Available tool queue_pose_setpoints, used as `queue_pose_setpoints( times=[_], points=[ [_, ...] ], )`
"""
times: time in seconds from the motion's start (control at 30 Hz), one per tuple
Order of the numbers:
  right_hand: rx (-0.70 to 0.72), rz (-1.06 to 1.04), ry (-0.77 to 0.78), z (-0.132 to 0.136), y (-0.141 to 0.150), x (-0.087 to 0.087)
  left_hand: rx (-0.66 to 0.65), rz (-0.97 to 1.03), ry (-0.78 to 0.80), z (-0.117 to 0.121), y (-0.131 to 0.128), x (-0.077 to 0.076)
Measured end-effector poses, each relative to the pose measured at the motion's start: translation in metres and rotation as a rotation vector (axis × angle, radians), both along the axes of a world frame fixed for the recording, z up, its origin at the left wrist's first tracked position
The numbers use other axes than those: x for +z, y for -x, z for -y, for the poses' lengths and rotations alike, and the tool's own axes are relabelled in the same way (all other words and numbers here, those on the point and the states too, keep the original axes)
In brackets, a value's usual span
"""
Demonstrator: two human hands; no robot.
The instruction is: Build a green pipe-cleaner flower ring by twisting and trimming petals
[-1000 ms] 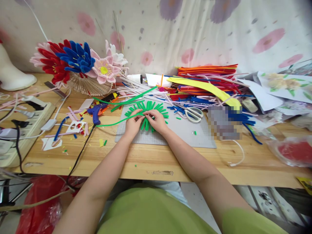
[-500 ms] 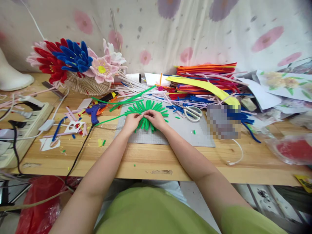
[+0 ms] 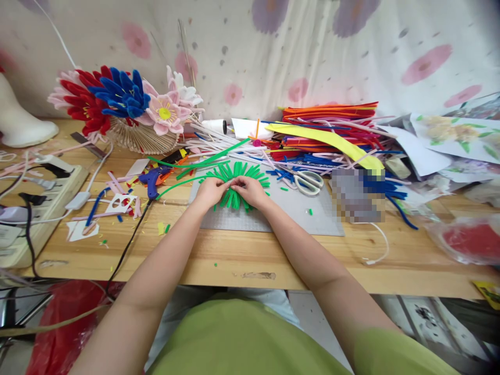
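Note:
A round burst of green pipe cleaners (image 3: 234, 200) is spread over the grey cutting mat (image 3: 297, 219). My left hand (image 3: 213, 191) pinches a green pipe cleaner (image 3: 177, 184) at the burst's middle, and the strip's free end trails out to the left. My right hand (image 3: 250, 190) meets it there, thumb and fingertips closed on the burst near its centre. The fingertips of both hands almost touch, so what lies exactly between them is partly hidden. More loose green pipe cleaners (image 3: 219, 154) lie just behind the hands.
White-handled scissors (image 3: 308, 182) lie on the mat's right. A blue glue gun (image 3: 153, 179) with a black cord is at left, beside paper scraps and a power strip (image 3: 47, 219). Fluffy flowers (image 3: 123, 94) and heaped pipe cleaners (image 3: 328, 112) stand at the back.
My left hand has shifted slightly, and the trailing green pipe cleaner now bends in more of an arc. My right hand stays nearly in place on the burst.

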State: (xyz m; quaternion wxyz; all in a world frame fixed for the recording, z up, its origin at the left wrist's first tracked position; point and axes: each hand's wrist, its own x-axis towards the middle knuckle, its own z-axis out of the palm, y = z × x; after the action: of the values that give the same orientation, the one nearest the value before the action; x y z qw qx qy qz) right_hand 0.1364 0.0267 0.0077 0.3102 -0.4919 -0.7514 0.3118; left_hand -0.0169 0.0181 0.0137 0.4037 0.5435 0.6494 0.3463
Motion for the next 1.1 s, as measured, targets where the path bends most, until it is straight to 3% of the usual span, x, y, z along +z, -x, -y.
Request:
queue_pose_setpoints(
  times=[0.1,0.23,0.4,0.7,0.83,0.97,1.1],
  points=[
    [0.016,0.016,0.055,-0.001,-0.001,-0.002,-0.026,-0.059,0.06,0.002,-0.001,0.001],
    [0.019,0.058,0.061,-0.001,-0.001,-0.003,-0.033,-0.17,0.012,0.005,-0.002,0.003],
    [-0.016,0.106,-0.087,0.0,0.001,-0.002,-0.086,-0.36,-0.022,0.007,-0.004,0.011],
    [0.015,0.374,-0.32,0.007,0.001,0.0,-0.171,-0.603,0.09,0.011,-0.012,0.034],
    [0.0,0.326,-0.29,0.005,-0.002,-0.002,-0.226,-0.406,0.196,0.009,-0.008,0.034],
    [0.033,0.248,-0.335,0.006,-0.004,-0.002,-0.099,-0.029,0.287,0.008,-0.006,0.03],
    [0.076,0.245,-0.426,0.011,-0.005,-0.001,0.019,0.217,0.313,0.009,-0.009,0.029]
  ],
)
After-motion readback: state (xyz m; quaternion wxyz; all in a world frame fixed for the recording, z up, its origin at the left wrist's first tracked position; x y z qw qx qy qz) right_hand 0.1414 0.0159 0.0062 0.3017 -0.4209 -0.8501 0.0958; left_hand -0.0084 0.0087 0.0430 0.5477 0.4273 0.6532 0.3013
